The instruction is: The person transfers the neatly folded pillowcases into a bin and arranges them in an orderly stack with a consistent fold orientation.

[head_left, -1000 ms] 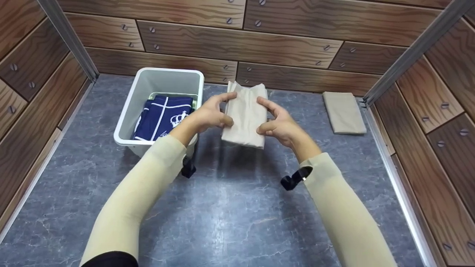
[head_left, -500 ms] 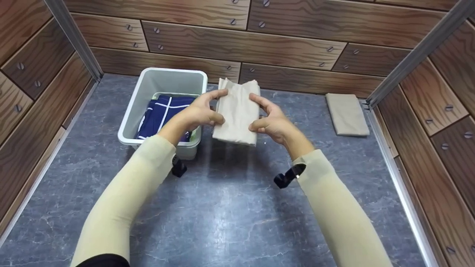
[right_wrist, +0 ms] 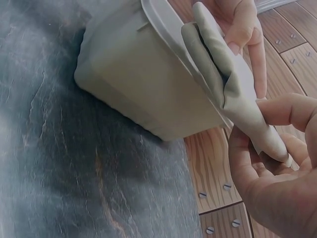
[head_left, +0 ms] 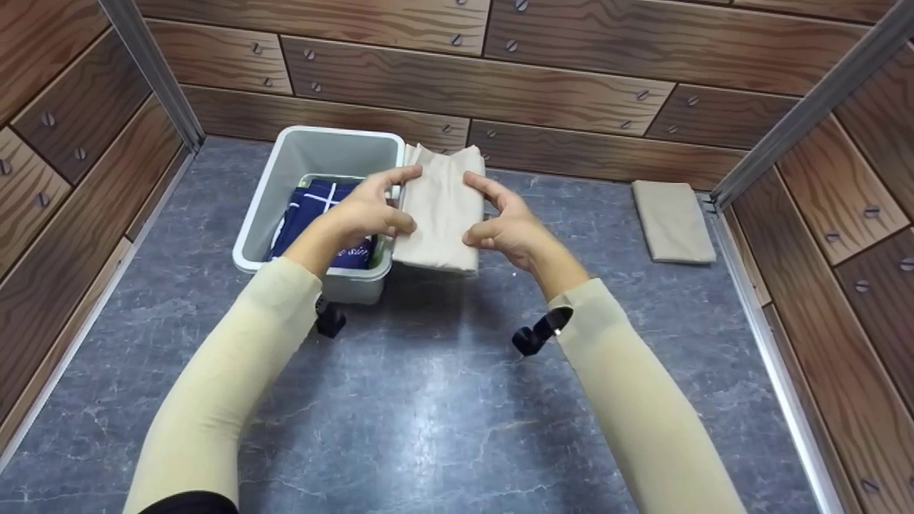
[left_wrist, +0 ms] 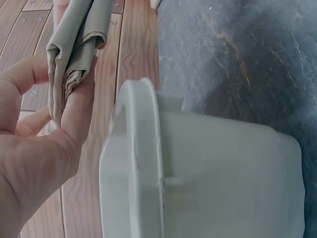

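Folded beige cloth (head_left: 438, 208), upper centre of the head view, held off a grey marbled floor (head_left: 443, 414) walled by wood-grain panels (head_left: 471, 78); left hand (head_left: 368, 210) and right hand (head_left: 503, 227) pinch its two long sides. Just left, a white bin (head_left: 251, 235) holds navy fabric (head_left: 308, 214). Wrist views alone show the cloth's layered edge (left_wrist: 74, 64) beside the bin rim (right_wrist: 163, 25). A second beige cloth (head_left: 673, 220) lies at right; bare floor fills the lower frame
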A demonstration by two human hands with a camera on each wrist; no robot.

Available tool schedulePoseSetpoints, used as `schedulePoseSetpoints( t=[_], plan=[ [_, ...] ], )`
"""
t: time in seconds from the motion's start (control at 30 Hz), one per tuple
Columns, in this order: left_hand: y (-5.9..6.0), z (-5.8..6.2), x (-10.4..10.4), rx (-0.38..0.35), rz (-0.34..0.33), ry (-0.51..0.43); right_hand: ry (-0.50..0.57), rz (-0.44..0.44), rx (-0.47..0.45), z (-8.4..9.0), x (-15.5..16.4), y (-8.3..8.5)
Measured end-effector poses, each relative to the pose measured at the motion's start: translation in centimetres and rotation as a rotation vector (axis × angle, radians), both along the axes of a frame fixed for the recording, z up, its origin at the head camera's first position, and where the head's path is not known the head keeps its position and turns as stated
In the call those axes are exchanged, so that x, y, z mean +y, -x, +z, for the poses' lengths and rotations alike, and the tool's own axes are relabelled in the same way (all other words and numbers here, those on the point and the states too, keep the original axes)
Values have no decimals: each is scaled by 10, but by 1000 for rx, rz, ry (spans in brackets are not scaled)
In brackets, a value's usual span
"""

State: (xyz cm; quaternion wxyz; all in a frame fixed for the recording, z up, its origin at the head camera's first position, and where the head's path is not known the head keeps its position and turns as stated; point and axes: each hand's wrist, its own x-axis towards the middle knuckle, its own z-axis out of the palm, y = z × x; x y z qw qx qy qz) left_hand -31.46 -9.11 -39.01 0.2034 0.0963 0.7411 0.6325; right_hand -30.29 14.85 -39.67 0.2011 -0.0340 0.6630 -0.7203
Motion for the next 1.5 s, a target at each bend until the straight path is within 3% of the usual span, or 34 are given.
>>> schedulePoseSetpoints(
  t=[1.0, 1.5],
  plan=[
    [2, 9, -60, -24, 50, 7, 14, 27, -10, 3, -62, 15],
    [1, 5, -80, -4, 66, 13, -11, 41, -15, 2, -83, 18]
  ],
)
